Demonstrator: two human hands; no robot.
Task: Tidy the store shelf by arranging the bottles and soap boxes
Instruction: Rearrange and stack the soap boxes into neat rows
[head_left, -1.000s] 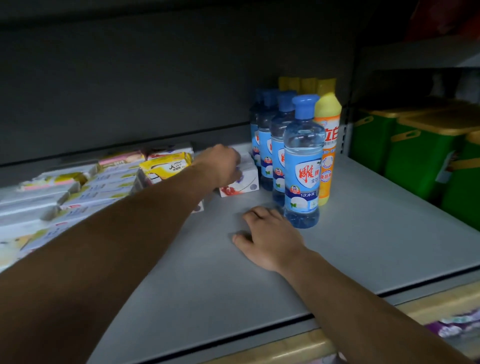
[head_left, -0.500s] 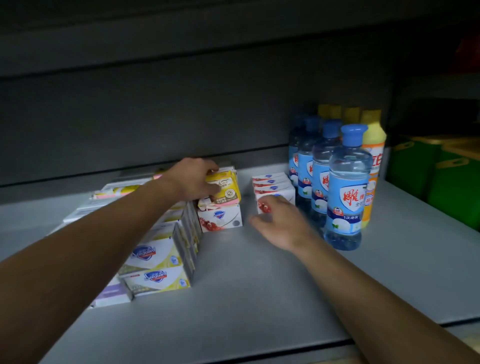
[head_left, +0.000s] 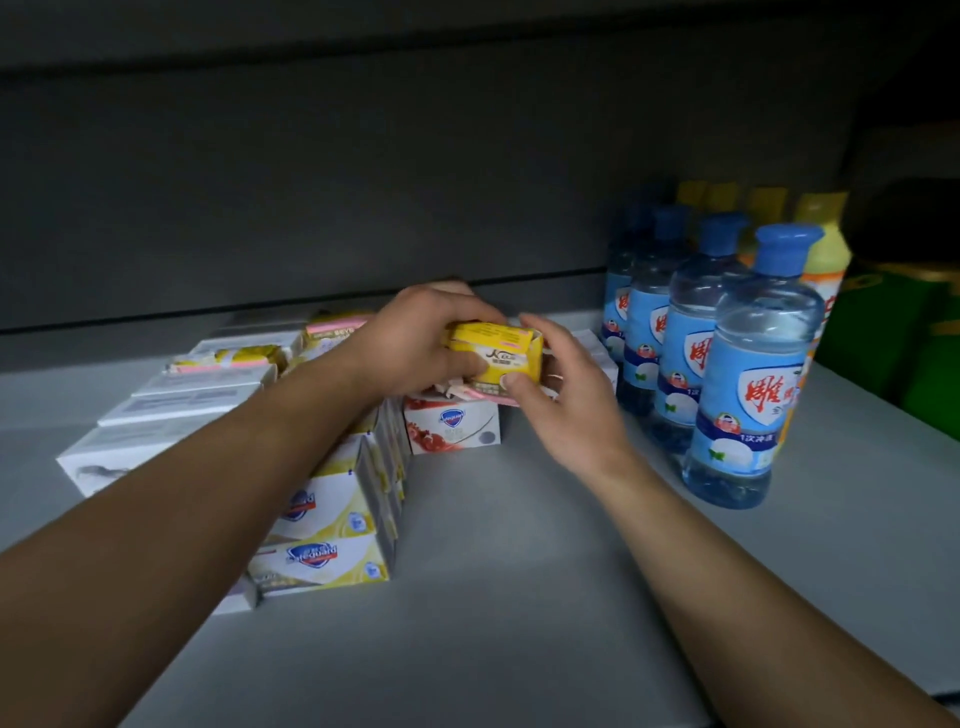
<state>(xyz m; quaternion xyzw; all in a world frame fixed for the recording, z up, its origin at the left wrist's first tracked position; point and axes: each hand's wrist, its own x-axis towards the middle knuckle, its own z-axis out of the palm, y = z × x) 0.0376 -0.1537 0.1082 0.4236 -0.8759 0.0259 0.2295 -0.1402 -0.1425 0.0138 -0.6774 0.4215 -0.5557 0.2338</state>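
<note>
While a yellow soap box (head_left: 496, 356) is gripped from the left by the left hand (head_left: 415, 343), its right end is pinched between the thumb and curled fingers of the right hand (head_left: 558, 384). Dark lettering can be seen on the glossy yellow face of the box, but it is too small to be read; a pink strip runs along its lower edge. It is held just above a white soap box (head_left: 452, 426) printed with a blue shield logo and red fruit, which stands on the smooth grey shelf (head_left: 519, 597). To the left, rows of flat rectangular cardboard boxes are stacked, and on the nearest white and pale-yellow one (head_left: 319, 564) the word "Safeguard" is printed on a blue shield. At the right a row of clear plastic bottles is lined up; the front bottle (head_left: 748, 374) is capped in blue and wrapped in a light-blue label bearing red Chinese characters on a white shield. Behind it, a yellow bottle (head_left: 826, 249) with an orange label is partly hidden. Green containers (head_left: 893, 332) are seen at the far right.
</note>
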